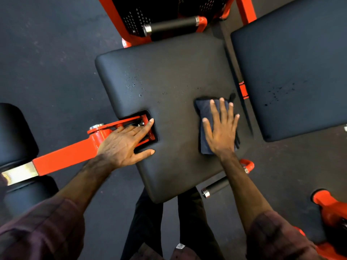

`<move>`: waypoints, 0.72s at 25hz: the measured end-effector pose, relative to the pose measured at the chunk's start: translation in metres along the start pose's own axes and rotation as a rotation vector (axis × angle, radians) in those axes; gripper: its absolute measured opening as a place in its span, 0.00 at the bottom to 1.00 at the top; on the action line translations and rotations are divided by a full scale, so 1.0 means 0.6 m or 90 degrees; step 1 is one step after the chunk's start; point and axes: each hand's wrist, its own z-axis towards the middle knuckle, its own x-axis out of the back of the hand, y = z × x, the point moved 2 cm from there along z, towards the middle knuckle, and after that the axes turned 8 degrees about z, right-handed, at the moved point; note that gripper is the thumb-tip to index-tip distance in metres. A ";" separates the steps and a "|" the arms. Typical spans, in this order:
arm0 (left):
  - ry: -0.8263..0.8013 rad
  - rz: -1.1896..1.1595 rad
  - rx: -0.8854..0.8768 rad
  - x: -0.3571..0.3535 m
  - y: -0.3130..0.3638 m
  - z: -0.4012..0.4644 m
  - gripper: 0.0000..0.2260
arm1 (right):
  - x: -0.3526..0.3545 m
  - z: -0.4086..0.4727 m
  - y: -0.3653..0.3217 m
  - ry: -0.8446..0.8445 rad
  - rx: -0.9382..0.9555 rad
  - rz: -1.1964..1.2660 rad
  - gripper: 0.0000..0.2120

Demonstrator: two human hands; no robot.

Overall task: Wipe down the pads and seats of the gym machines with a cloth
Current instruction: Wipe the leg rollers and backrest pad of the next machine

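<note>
Head view: the right hand (220, 128) lies flat, fingers spread, pressing a folded dark blue cloth (204, 126) onto the black seat pad (169, 72) near its right edge. Small droplets speckle the pad's upper left area. The left hand (124, 145) rests open at the pad's left-edge notch, gripping nothing, over the orange arm (63, 158). A second droplet-spotted pad (293, 62) sits just beside.

Cloth (204, 117) on seat pad (169, 72), second pad (293, 62) right, arm (65, 156) left.
</note>
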 end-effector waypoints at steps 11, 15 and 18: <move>0.001 0.005 0.001 -0.001 -0.001 0.002 0.43 | -0.012 -0.016 -0.060 -0.010 0.033 -0.021 0.31; -0.002 -0.001 -0.002 -0.002 0.000 0.002 0.43 | -0.033 0.066 -0.145 0.113 -0.247 -0.016 0.32; -0.006 -0.009 0.007 0.001 -0.001 0.002 0.43 | -0.046 0.031 -0.205 0.025 -0.063 -0.045 0.33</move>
